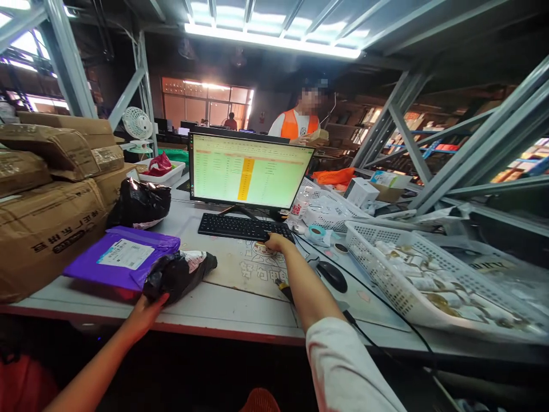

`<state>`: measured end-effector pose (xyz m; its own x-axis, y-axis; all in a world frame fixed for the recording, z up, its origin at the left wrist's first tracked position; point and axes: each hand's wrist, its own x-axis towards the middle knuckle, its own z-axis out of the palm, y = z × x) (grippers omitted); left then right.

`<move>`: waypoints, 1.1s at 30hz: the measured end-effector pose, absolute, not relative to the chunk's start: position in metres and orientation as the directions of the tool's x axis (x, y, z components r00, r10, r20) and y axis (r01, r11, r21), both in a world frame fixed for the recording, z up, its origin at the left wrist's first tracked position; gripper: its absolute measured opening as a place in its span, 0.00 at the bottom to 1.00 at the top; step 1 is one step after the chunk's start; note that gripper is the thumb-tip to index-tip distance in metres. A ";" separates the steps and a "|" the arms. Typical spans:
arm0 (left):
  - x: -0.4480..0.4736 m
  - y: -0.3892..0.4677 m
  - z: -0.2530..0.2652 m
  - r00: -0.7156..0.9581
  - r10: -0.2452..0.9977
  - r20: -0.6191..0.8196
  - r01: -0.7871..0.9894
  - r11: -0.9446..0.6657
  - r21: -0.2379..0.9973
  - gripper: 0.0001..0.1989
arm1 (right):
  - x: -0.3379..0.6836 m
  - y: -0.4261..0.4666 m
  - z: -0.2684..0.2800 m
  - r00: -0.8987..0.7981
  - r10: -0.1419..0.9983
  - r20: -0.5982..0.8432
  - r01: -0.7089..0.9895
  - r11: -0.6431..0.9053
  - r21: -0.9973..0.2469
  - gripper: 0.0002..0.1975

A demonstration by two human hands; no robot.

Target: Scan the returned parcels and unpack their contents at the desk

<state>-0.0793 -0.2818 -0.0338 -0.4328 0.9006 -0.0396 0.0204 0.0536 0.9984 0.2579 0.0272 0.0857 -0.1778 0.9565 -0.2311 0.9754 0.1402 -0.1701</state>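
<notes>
A black plastic-wrapped parcel (178, 277) with a whitish label lies tilted at the front left of the desk. My left hand (151, 312) grips its near end, with the thumb on the side and the other fingers mostly hidden beneath. It overlaps a purple mailer bag (124, 254) bearing a white shipping label. My right hand (278, 242) rests at the right part of the black keyboard (231, 227), a finger reaching onto the keys and nothing visible in it. Behind the keyboard stands a monitor (251, 171) showing a table with a yellow column. A yellow-and-black tool (283, 286) is partly covered by my right forearm.
Cardboard boxes (51, 223) and another black bag (143, 203) fill the left. On the right are a mouse (332, 276), tape rolls, a bottle (300, 203) and a white basket (407, 309) of small packets. A person in an orange vest (295, 123) stands behind the monitor.
</notes>
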 end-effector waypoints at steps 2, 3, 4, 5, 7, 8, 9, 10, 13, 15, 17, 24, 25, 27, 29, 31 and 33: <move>-0.080 -0.283 -0.037 -0.433 0.889 -0.146 -0.071 0.128 0.989 0.47 | 0.257 0.018 0.092 -0.208 0.946 -0.250 0.970 0.167 -0.177 0.37; -0.081 -0.283 -0.039 -0.432 0.882 -0.186 -0.104 0.157 0.982 0.44 | 0.259 0.010 0.095 -0.231 0.939 -0.255 0.965 0.188 -0.184 0.36; -0.080 -0.282 -0.039 -0.435 0.877 -0.204 -0.122 0.167 0.978 0.41 | 0.261 -0.001 0.096 -0.256 0.932 -0.256 0.959 0.211 -0.190 0.35; -0.080 -0.281 -0.039 -0.439 0.876 -0.200 -0.128 0.160 0.979 0.38 | 0.265 -0.014 0.096 -0.280 0.927 -0.249 0.953 0.237 -0.191 0.33; -0.075 -0.279 -0.033 -0.438 0.886 -0.154 -0.101 0.121 0.987 0.36 | 0.279 -0.047 0.093 -0.308 0.927 -0.212 0.946 0.275 -0.171 0.31; -0.072 -0.278 -0.028 -0.424 0.897 -0.123 -0.067 0.105 0.992 0.36 | 0.289 -0.066 0.090 -0.308 0.932 -0.192 0.948 0.282 -0.150 0.31; -0.068 -0.276 -0.022 -0.404 0.910 -0.092 -0.019 0.092 0.996 0.37 | 0.300 -0.085 0.085 -0.306 0.936 -0.175 0.949 0.287 -0.128 0.33; -0.064 -0.274 -0.015 -0.374 0.925 -0.061 0.033 0.079 0.996 0.39 | 0.311 -0.103 0.078 -0.306 0.938 -0.164 0.950 0.291 -0.113 0.34; -0.051 -0.261 0.008 -0.250 0.967 0.052 0.190 -0.004 0.982 0.43 | 0.344 -0.147 0.049 -0.345 0.932 -0.115 0.933 0.326 -0.154 0.35; -0.044 -0.248 0.018 -0.174 0.981 0.090 0.348 -0.025 0.937 0.40 | 0.359 -0.164 0.027 -0.358 0.933 -0.035 0.909 0.340 -0.240 0.33; -0.037 -0.232 0.021 -0.199 0.976 0.093 0.566 0.037 0.823 0.37 | 0.369 -0.170 0.006 -0.323 0.944 0.062 0.888 0.325 -0.327 0.30; -0.044 -0.189 -0.021 -0.100 0.917 0.385 0.740 -0.190 0.645 0.36 | 0.364 -0.162 0.007 -0.246 0.946 0.211 0.822 0.319 -0.472 0.27; -0.047 -0.186 -0.027 -0.091 0.927 0.364 0.712 -0.195 0.675 0.35 | 0.354 -0.161 0.019 -0.279 0.939 0.200 0.800 0.342 -0.493 0.27; -0.052 -0.181 -0.034 -0.144 0.928 0.343 0.665 -0.166 0.728 0.34 | 0.325 -0.159 0.048 -0.389 0.907 0.163 0.739 0.413 -0.532 0.26; -0.054 -0.180 -0.035 -0.221 0.911 0.349 0.651 -0.129 0.748 0.32 | 0.282 -0.156 0.076 -0.532 0.839 0.116 0.690 0.509 -0.515 0.25; -0.055 -0.181 -0.031 -0.255 0.905 0.340 0.658 -0.095 0.747 0.29 | 0.231 -0.153 0.097 -0.659 0.751 0.046 0.676 0.619 -0.400 0.25; -0.056 -0.183 -0.026 -0.244 0.917 0.316 0.669 -0.077 0.739 0.28 | 0.182 -0.149 0.110 -0.740 0.670 -0.057 0.658 0.705 -0.265 0.24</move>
<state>-0.0565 -0.1827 -0.0262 -0.2442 0.9167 0.3164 0.6690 -0.0770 0.7393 0.1822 -0.1489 0.1099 -0.7403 0.6699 -0.0566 0.6580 0.7047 -0.2655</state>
